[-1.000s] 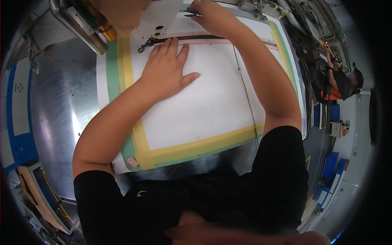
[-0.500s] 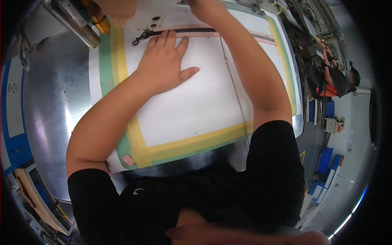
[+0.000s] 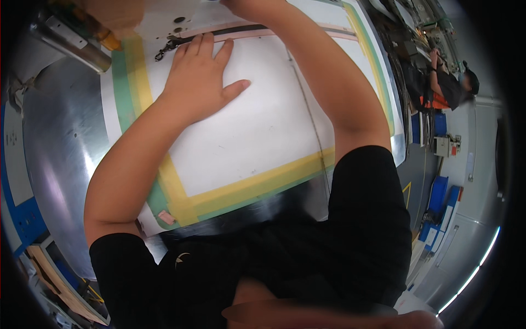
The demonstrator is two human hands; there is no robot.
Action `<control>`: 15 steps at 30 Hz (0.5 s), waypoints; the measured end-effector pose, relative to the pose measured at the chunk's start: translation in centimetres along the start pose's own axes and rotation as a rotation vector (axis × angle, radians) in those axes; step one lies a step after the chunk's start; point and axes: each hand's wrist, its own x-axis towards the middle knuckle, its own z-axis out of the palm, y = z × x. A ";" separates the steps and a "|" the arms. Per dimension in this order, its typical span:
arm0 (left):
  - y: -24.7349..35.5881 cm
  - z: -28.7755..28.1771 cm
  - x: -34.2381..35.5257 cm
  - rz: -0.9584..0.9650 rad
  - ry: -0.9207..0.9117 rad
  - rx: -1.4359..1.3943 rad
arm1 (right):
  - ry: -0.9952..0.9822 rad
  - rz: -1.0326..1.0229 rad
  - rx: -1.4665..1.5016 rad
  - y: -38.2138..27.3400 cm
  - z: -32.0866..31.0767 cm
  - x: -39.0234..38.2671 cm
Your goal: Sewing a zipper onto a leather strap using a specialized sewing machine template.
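Observation:
My left hand (image 3: 200,79) lies flat with fingers spread, its fingertips on a black strap (image 3: 246,28) near the strap's left end. A dark metal swivel clip (image 3: 160,54) at that end sticks out past my fingers. The strap lies along a pink strip (image 3: 268,33) on a white sheet (image 3: 235,142). My right hand (image 3: 249,8) is at the top edge of the picture, beyond the strap, its forearm crossing over the strap. Its fingers are mostly cut off, so what they hold, if anything, is hidden.
Yellow tape (image 3: 263,180) and green tape (image 3: 123,93) border the sheet. A thin cord (image 3: 308,104) hangs over it beside my right forearm. A metal cylinder (image 3: 71,41) stands at far left above a shiny metal tabletop (image 3: 60,126). Another person (image 3: 446,88) works at far right.
The whole view has shifted, so the sheet, strap and clip sit further left and slightly higher. My left hand stays on the strap; my right hand remains at the top edge.

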 end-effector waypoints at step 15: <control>0.2 0.0 0.2 0.027 0.015 0.044 | 0.085 -0.094 0.132 3.3 -0.3 0.1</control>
